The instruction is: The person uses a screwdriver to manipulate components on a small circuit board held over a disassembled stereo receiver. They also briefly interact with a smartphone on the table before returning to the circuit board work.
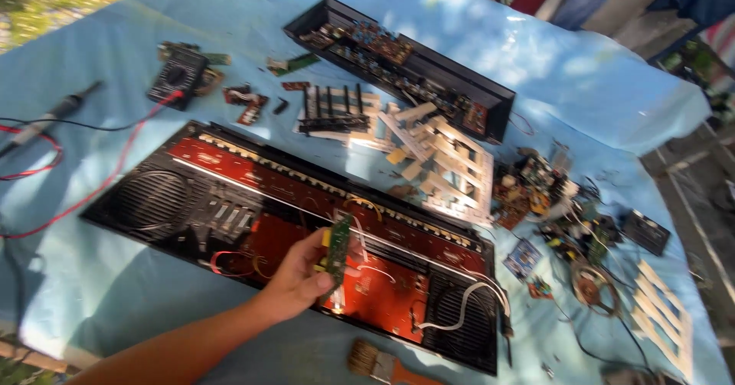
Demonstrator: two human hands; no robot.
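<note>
My left hand [297, 276] reaches in from the lower left and grips a small green circuit board [337, 251] by its edge. It holds the board just above the red-brown main board inside an opened black keyboard case [145, 205], which has round speaker grilles at both ends. Thin wires and a white ribbon cable [459, 308] run across the case near the hand. My right hand is out of sight.
On the light blue cloth [597, 86] lie the other black case half [413, 60], white and black key strips [436, 163], a multimeter [178, 76] with red leads, a soldering iron [57, 111], loose boards and wires [559, 216], and a brush [379, 363].
</note>
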